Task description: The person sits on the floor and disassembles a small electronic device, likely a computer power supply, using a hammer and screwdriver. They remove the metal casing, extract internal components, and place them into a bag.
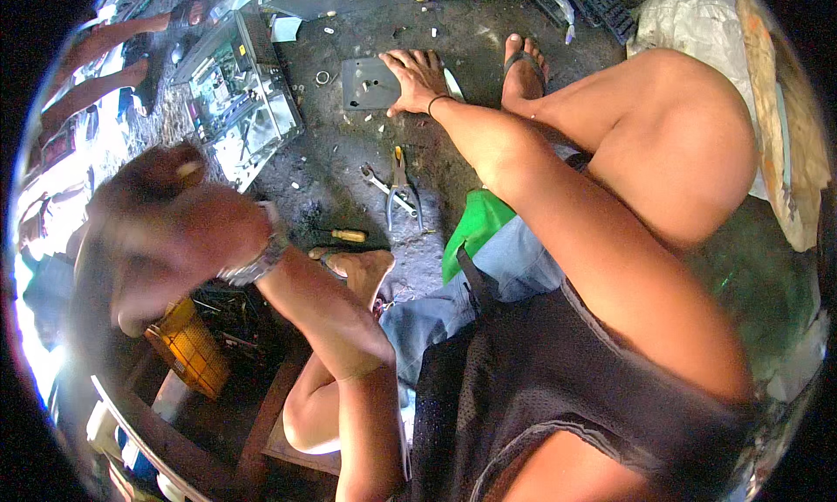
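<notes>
My right hand (418, 80) rests with fingers spread on the right part of a flat grey plate (353, 94) on the dark floor. A small metal piece (367, 84) sits on that plate, left of my fingers. A pale, blade-like sliver (453, 85) shows just beyond this hand. My left hand (179, 236), with a metal-band watch (258, 256) at the wrist, is raised at the left and smeared by motion. Its fingers are too blurred to read. Between my feet lie pliers (399, 186) with a yellow tip, crossing a silver wrench (377, 181). Nearer is a yellow-handled screwdriver (349, 235).
An opened metal case (277, 88) with electronic parts stands at the upper left. Beyond it are another person's legs (100, 92). A yellow basket (193, 349) is below my left hand. Green cloth (475, 227) lies by my lap; a whitish sack (684, 27) is at the right.
</notes>
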